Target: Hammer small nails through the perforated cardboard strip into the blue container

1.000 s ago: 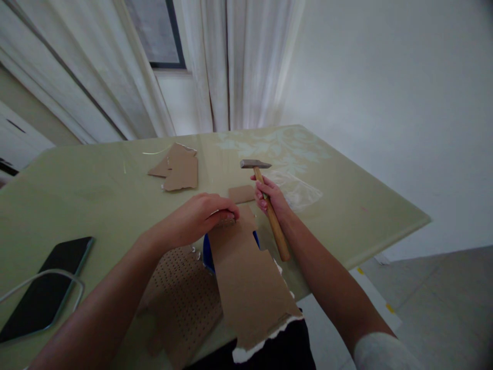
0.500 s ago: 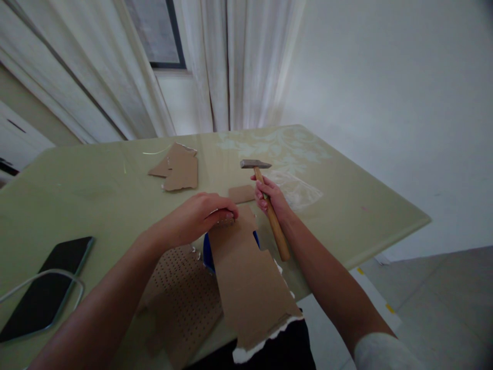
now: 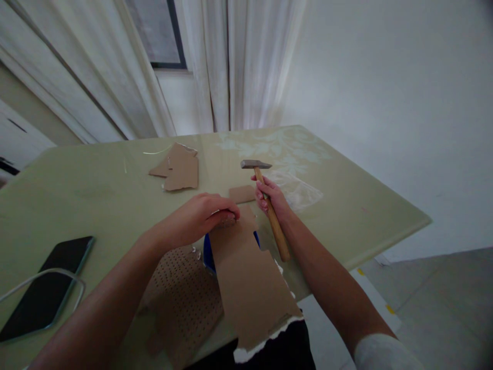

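Observation:
My right hand (image 3: 271,198) is wrapped around the wooden handle of a hammer (image 3: 276,226), close below its steel head, which is held up over the table. At the far end of a torn piece of cardboard (image 3: 250,282), my left hand (image 3: 204,213) has its fingertips pinched together. Whatever sits between those fingertips is too small to make out; tiny marks show in the cardboard beside them. Beneath that cardboard, parts of a blue object (image 3: 208,254) show on both sides, the rest covered. A second cardboard sheet (image 3: 188,293), dotted with rows of holes, lies to the left.
Torn cardboard scraps (image 3: 183,172) lie farther back on the green table (image 3: 115,205). A small cardboard piece (image 3: 242,193) and a clear plastic bag (image 3: 298,192) are near the hammer. A phone (image 3: 46,293) with a white cable (image 3: 50,271) rests at the left.

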`<action>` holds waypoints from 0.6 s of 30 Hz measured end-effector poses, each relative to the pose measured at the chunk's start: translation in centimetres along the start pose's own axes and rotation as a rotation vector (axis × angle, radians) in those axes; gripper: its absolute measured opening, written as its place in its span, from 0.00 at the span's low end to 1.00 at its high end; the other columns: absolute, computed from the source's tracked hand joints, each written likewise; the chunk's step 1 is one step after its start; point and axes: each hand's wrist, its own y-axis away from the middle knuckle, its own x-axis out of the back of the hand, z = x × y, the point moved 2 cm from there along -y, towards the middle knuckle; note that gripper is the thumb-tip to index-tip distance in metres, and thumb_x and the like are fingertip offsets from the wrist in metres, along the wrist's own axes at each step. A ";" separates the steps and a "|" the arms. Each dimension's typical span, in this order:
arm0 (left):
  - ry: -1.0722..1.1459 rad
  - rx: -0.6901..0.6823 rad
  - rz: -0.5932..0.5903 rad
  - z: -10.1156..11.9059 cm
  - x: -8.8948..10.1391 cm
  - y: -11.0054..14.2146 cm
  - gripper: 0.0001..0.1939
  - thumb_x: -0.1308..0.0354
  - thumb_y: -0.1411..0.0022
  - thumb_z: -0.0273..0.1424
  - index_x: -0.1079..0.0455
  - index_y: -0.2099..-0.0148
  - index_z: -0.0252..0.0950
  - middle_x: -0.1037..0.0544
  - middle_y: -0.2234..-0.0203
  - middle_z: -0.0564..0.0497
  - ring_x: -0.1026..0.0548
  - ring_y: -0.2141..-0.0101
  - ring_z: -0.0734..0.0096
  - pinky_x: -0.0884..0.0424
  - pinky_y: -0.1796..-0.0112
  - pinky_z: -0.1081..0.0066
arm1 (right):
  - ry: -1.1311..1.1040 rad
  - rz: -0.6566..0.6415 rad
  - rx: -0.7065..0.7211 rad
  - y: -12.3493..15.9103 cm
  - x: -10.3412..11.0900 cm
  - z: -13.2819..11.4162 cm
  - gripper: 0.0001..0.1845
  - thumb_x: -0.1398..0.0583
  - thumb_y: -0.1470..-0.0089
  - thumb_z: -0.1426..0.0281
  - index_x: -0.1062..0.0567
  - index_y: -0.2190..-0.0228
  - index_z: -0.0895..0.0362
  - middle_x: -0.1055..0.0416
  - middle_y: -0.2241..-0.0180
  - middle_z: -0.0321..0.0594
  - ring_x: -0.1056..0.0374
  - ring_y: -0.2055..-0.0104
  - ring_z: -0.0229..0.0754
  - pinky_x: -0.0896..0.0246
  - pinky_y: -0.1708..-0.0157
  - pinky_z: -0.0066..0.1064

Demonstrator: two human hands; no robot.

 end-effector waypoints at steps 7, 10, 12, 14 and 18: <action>-0.004 -0.006 -0.003 0.1 -0.1 0.0 0.12 0.45 0.25 0.31 0.19 0.53 0.42 0.13 0.59 0.53 0.18 0.59 0.67 0.29 0.55 0.70 | 0.011 0.009 -0.001 0.1 0.0 -0.1 0.30 0.27 0.47 0.55 0.30 0.49 0.53 0.37 0.78 0.22 0.49 0.86 0.27 0.57 0.88 0.22; -0.007 -0.004 -0.006 0.1 -0.1 -0.1 0.13 0.46 0.24 0.31 0.19 0.53 0.42 0.13 0.59 0.52 0.17 0.59 0.67 0.29 0.55 0.70 | 0.012 0.010 0.000 0.0 0.0 0.0 0.30 0.27 0.47 0.54 0.30 0.49 0.53 0.37 0.78 0.22 0.48 0.86 0.27 0.57 0.88 0.21; -0.006 -0.005 -0.004 0.1 -0.2 -0.1 0.13 0.46 0.24 0.32 0.19 0.53 0.42 0.13 0.59 0.52 0.17 0.59 0.67 0.29 0.55 0.70 | 0.012 0.008 -0.005 -0.1 0.1 0.1 0.31 0.27 0.47 0.54 0.30 0.49 0.53 0.37 0.78 0.22 0.48 0.86 0.27 0.57 0.89 0.21; -0.006 -0.014 0.000 0.2 -0.2 -0.1 0.13 0.46 0.24 0.31 0.19 0.53 0.41 0.13 0.59 0.53 0.18 0.59 0.67 0.29 0.55 0.70 | 0.009 0.007 -0.006 -0.1 0.1 0.1 0.31 0.27 0.48 0.54 0.30 0.49 0.53 0.37 0.78 0.22 0.48 0.86 0.27 0.57 0.89 0.21; -0.032 -0.022 0.017 0.5 -0.4 -0.2 0.11 0.45 0.24 0.31 0.19 0.53 0.41 0.13 0.59 0.53 0.18 0.58 0.66 0.30 0.54 0.68 | 0.007 0.011 0.002 -0.1 0.0 0.1 0.31 0.27 0.48 0.54 0.29 0.49 0.53 0.37 0.78 0.22 0.48 0.86 0.27 0.56 0.89 0.21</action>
